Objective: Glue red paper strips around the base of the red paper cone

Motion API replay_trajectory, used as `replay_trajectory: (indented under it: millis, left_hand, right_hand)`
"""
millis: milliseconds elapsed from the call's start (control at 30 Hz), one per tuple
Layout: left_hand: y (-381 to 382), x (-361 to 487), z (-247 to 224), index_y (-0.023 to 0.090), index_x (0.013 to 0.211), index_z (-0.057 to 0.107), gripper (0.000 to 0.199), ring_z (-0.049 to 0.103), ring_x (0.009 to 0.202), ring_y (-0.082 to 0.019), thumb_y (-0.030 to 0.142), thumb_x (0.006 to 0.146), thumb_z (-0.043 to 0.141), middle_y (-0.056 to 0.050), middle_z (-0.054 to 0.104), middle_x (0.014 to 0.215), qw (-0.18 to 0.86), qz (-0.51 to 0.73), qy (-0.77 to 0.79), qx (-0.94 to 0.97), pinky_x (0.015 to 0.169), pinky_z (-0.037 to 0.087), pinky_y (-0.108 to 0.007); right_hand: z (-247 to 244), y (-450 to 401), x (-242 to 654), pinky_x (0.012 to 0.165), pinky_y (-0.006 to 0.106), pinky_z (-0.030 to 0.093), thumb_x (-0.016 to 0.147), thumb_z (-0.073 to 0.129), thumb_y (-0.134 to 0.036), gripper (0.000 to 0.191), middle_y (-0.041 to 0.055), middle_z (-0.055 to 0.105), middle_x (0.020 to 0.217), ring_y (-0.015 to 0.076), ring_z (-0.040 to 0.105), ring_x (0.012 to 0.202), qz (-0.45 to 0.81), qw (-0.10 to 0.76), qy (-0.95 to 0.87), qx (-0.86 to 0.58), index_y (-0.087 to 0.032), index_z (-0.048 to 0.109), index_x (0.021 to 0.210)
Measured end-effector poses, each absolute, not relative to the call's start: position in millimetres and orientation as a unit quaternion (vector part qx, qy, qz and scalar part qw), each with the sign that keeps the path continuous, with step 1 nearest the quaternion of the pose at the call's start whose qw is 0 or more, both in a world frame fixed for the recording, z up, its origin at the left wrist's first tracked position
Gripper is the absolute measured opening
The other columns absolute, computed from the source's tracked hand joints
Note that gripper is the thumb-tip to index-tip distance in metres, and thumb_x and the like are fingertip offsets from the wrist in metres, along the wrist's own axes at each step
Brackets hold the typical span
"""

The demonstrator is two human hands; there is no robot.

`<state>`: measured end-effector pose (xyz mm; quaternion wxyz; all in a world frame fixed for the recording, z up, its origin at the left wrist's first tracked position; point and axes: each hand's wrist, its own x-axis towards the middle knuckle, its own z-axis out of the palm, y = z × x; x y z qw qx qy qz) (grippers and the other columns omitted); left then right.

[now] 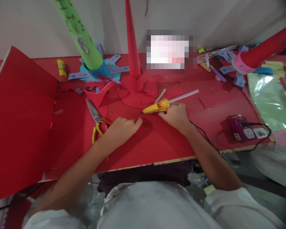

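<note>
My right hand (175,115) is wrapped round a yellow glue gun (156,107), its nozzle pointing left and a clear glue stick (184,96) jutting from its back. My left hand (125,128) is closed just left of the nozzle, low over the red table; what its fingers hold, if anything, is too small to make out. Scissors (95,111) with yellow handles lie by my left forearm. Behind my hands, a tall red paper cone (132,47) stands on a round red paper base (133,99) with loose red paper pieces (150,87) beside it.
A green paper tube (87,47) stands at the back left near a yellow glue stick tube (61,69). A red board (21,121) rises at left. At right are a purple power adapter (244,128) with a black cable, a red tube (267,47) and green plastic-wrapped sheets (273,100).
</note>
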<state>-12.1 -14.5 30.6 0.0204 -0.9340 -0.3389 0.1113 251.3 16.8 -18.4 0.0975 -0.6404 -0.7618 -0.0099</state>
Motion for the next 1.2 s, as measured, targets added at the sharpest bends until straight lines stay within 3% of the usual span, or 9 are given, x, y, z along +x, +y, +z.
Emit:
replay_trajectory:
  millis: [500, 800, 1200]
  left_hand:
    - [-13, -12, 28, 0.013, 0.141, 0.059, 0.043, 0.075, 0.08, -0.026, 0.007, 0.099, 0.052, -0.01, 0.075, 0.089, 0.01, 0.093, -0.344, -0.934, 0.064, 0.049, -0.032]
    - [-13, -13, 26, 0.01, 0.148, 0.055, 0.051, 0.076, 0.079, -0.026, 0.004, 0.098, 0.05, -0.008, 0.073, 0.082, 0.012, 0.102, -0.335, -0.936, 0.062, 0.047, -0.032]
    - [-13, -13, 25, 0.01, 0.148, 0.055, 0.051, 0.076, 0.077, -0.027, 0.004, 0.098, 0.049, -0.007, 0.072, 0.08, 0.019, 0.101, -0.336, -0.936, 0.061, 0.047, -0.033]
  right_hand:
    - [-14, 15, 254, 0.067, 0.034, 0.034, 0.081, 0.06, -0.033, 0.026, 0.0132, 0.075, 0.079, 0.0257, 0.065, 0.069, -0.003, 0.099, -0.746, -0.658, -0.014, 0.076, 0.089]
    - [-19, 15, 246, 0.066, 0.035, 0.036, 0.085, 0.059, -0.035, 0.031, 0.0141, 0.077, 0.083, 0.0268, 0.067, 0.072, -0.011, 0.094, -0.761, -0.642, -0.013, 0.079, 0.096]
    - [-16, 17, 242, 0.068, 0.036, 0.039, 0.086, 0.055, -0.027, 0.035, 0.0157, 0.078, 0.088, 0.0279, 0.068, 0.076, -0.006, 0.071, -0.769, -0.635, -0.011, 0.079, 0.106]
